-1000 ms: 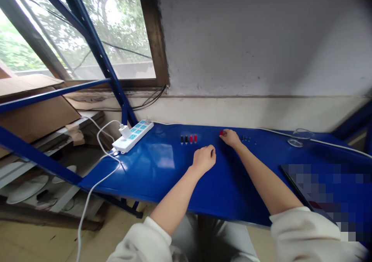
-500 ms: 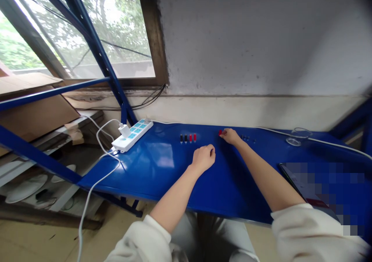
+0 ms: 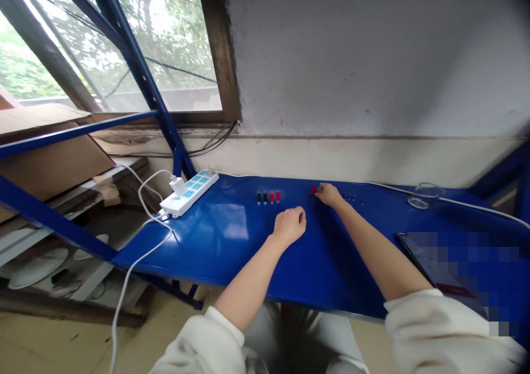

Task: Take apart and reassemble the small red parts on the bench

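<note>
My right hand point(image 3: 328, 195) rests at the far side of the blue metal tabletop point(image 3: 215, 247), its fingertips pinching a small red peg point(image 3: 314, 190). My left hand point(image 3: 289, 226) lies curled in a loose fist on the tabletop, nearer to me, with nothing showing in it. Beyond it stands a row of small upright pegs point(image 3: 268, 197), two black and two red. Several tiny dark pieces point(image 3: 350, 197) sit just right of my right hand, hard to make out against the blue.
A white power strip point(image 3: 189, 194) with a plug and white cable lies at the table's left end. Clear rings point(image 3: 418, 203) and a white cable point(image 3: 467, 204) lie far right. A dark flat device point(image 3: 426, 263) sits front right, partly pixelated. A blue rack frame point(image 3: 53, 219) stands left.
My right fingertips have shifted slightly onto the red peg. My left hand has barely moved, and the view has shifted only slightly.
</note>
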`<state>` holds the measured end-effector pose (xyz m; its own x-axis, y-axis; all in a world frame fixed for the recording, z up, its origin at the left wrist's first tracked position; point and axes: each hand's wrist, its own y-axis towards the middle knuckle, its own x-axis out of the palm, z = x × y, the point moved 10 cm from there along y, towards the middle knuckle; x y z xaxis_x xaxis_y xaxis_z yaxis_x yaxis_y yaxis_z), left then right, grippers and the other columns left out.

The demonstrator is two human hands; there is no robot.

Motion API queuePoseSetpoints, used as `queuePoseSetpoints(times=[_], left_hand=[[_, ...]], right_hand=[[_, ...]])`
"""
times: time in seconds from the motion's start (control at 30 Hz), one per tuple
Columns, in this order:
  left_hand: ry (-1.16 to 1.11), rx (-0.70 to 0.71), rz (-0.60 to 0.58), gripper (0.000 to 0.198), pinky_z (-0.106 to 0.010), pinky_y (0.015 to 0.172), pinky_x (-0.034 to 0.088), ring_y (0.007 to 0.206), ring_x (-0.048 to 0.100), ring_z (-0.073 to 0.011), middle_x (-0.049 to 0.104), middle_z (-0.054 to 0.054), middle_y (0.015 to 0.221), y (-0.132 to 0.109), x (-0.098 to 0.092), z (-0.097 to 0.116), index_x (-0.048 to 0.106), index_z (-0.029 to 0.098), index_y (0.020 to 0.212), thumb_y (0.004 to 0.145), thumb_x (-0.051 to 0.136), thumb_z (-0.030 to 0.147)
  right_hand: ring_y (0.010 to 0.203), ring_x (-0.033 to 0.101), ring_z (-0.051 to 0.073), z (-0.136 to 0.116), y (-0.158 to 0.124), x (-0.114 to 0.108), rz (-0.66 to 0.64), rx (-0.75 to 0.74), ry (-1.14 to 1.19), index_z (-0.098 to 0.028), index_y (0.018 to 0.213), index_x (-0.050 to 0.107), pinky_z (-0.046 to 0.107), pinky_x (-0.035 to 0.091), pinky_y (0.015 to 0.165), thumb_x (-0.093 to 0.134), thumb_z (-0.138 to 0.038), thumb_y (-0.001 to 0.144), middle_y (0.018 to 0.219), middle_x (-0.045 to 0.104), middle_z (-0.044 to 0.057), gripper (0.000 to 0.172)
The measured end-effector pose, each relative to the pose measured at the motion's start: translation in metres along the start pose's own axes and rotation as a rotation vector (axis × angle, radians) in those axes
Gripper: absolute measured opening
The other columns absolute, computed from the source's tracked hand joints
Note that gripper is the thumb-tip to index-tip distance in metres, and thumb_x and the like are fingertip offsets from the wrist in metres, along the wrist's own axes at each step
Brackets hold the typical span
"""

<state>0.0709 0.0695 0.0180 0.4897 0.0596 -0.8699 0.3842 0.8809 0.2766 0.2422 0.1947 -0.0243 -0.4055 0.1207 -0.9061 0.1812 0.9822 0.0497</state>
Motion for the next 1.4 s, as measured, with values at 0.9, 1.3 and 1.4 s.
queuePoseSetpoints(times=[0.9, 1.3, 1.4], left_hand=[[-0.020, -0.285, 0.319, 0.031, -0.030, 0.069, 0.045, 0.082, 0.062, -0.0211, 0.064, -0.010, 0.096, 0.011, -0.030, -0.063, 0.053, 0.021, 0.111, 0.086, 0.036, 0.021], [-0.993, -0.064, 0.171, 0.017, -0.018, 0.039, 0.038, 0.037, 0.047, -0.0042, 0.061, 0.000, 0.070, 0.015, 0.001, -0.029, 0.051, 0.015, 0.093, 0.080, 0.048, 0.025], [-1.079, -0.035, 0.118, 0.020, -0.018, 0.039, 0.039, 0.037, 0.048, -0.0041, 0.062, -0.002, 0.072, 0.015, 0.005, -0.022, 0.050, 0.014, 0.094, 0.080, 0.048, 0.027]], right_hand=[[0.066, 0.060, 0.016, -0.077, -0.133, -0.025, 0.150, -0.296, 0.406, -0.019, 0.095, 0.058, 0.027, 0.043, 0.063, 0.048, -0.031, 0.077, 0.073, 0.065, 0.004, 0.023], [0.058, 0.056, 0.017, -0.052, -0.127, -0.022, 0.182, -0.135, 0.545, -0.021, 0.066, 0.048, 0.026, 0.039, 0.057, 0.019, -0.056, 0.085, 0.060, 0.059, 0.004, 0.050], [0.054, 0.053, 0.016, -0.055, -0.129, -0.027, 0.226, -0.178, 0.602, -0.020, 0.060, 0.044, 0.026, 0.037, 0.054, 0.017, -0.061, 0.083, 0.056, 0.056, 0.004, 0.054]])
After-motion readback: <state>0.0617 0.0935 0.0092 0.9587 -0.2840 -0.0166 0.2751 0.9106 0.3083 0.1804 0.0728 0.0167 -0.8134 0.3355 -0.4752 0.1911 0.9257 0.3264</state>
